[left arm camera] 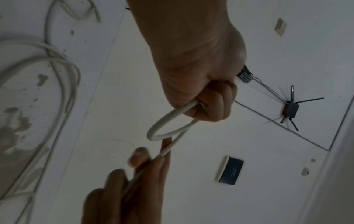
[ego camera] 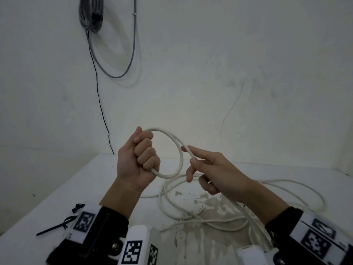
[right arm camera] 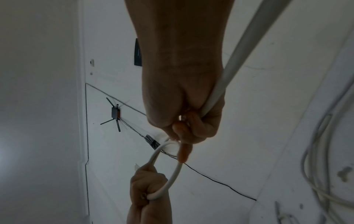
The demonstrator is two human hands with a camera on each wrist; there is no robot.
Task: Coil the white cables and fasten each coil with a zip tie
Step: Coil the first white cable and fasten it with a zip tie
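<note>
My left hand (ego camera: 141,157) is a fist raised above the white table (ego camera: 80,190), gripping a small loop of white cable (ego camera: 180,159). My right hand (ego camera: 206,169) sits just right of the loop, pinching the cable strand between thumb and fingers; the strand runs back under the palm toward my wrist. The remainder of the white cable (ego camera: 210,213) lies in loose tangled loops on the table below. In the left wrist view the fist (left arm camera: 208,104) holds the loop (left arm camera: 164,128). The right wrist view shows the strand (right arm camera: 226,78) passing through my right hand (right arm camera: 187,133). Black zip ties (ego camera: 57,225) lie at the left.
A grey cable bundle (ego camera: 91,14) hangs on the white wall, with a thin black wire (ego camera: 101,104) running down to the table's back edge. The table surface has chipped, stained patches (ego camera: 206,205) near the loose cable. A black router (left arm camera: 291,109) is mounted higher up.
</note>
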